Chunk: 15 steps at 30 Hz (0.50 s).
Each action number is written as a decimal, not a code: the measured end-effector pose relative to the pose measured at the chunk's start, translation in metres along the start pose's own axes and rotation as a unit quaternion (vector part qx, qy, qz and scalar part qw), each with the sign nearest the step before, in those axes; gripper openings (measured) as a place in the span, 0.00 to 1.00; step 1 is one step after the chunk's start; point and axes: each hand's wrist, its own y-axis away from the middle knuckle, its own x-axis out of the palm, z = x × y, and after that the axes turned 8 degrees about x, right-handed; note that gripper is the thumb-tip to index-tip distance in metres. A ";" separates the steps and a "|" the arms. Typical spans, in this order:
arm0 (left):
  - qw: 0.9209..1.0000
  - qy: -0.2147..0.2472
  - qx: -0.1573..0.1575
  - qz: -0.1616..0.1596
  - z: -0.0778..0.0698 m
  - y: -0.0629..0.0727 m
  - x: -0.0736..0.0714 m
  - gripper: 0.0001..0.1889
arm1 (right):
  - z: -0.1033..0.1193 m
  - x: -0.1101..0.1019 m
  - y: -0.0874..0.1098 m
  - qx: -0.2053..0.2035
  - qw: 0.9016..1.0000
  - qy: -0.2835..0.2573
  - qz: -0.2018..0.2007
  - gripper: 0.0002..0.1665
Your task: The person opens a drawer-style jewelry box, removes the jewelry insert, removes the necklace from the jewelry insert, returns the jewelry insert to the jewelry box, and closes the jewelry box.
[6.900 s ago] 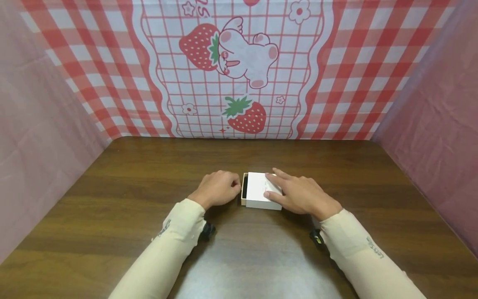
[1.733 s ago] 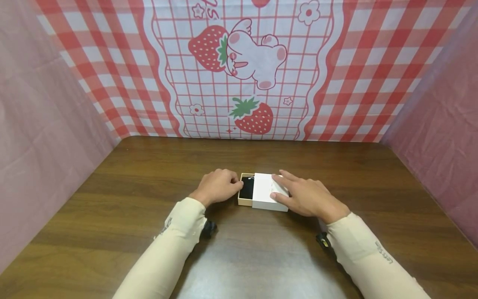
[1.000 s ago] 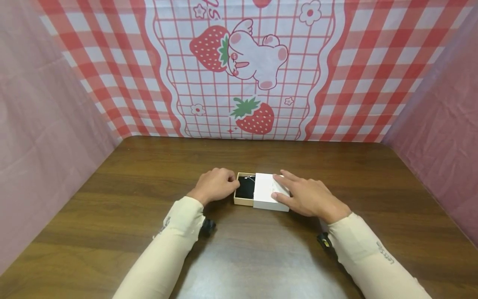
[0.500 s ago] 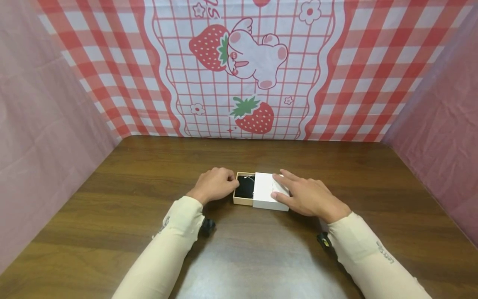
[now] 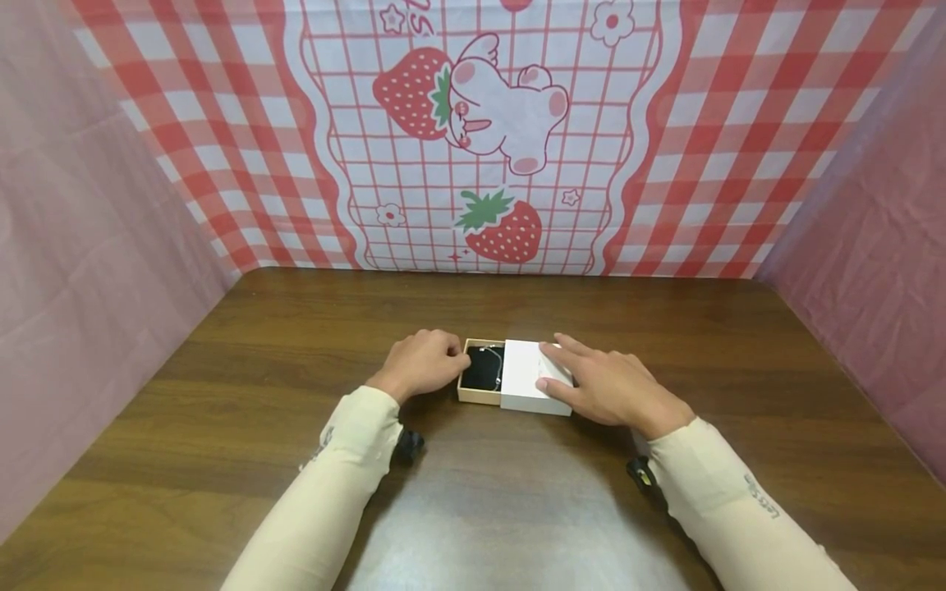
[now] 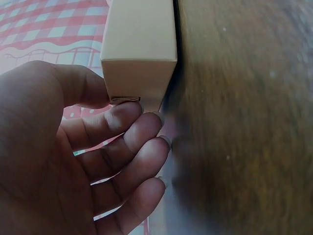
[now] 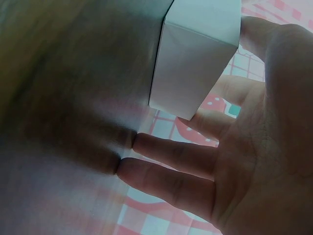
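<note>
On the table lies a small box whose white sleeve (image 5: pixel 521 376) sits at the right, with a tan inner tray (image 5: pixel 479 396) sticking out of it to the left. Black padding (image 5: pixel 480 368) lines the tray, and a thin silver chain bracelet (image 5: pixel 499 379) lies on it, partly under the sleeve. My left hand (image 5: pixel 424 364) pinches the tray's left end at a small pull tab (image 6: pixel 126 100) between thumb and index finger. Spread over the sleeve's right part, my right hand (image 5: pixel 609 384) presses it with thumb and fingers; its lower fingers (image 7: pixel 171 181) reach down to the tabletop.
The brown wooden table (image 5: pixel 473 492) runs back to a red-and-white checked cloth (image 5: pixel 702 148) with strawberry prints. Pink curtains (image 5: pixel 872 246) hang at both sides. A black wrist device (image 5: pixel 641 474) shows under each sleeve cuff.
The left hand has drawn the tray leftward out of the sleeve, slightly more in the last half second, baring the padding and bracelet. The right hand has kept its place on the sleeve.
</note>
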 end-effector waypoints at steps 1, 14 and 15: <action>1.000 0.000 0.000 0.000 0.000 0.000 0.000 0.15 | 0.000 0.000 0.000 0.000 1.000 0.000 0.000 0.42; 1.000 -0.006 -0.009 -0.002 0.000 0.001 -0.001 0.17 | 0.001 0.000 0.001 0.002 1.000 -0.001 -0.001 0.41; 1.000 -0.006 -0.010 -0.002 0.000 0.001 -0.001 0.17 | 0.001 0.000 0.001 0.002 1.000 -0.001 0.000 0.41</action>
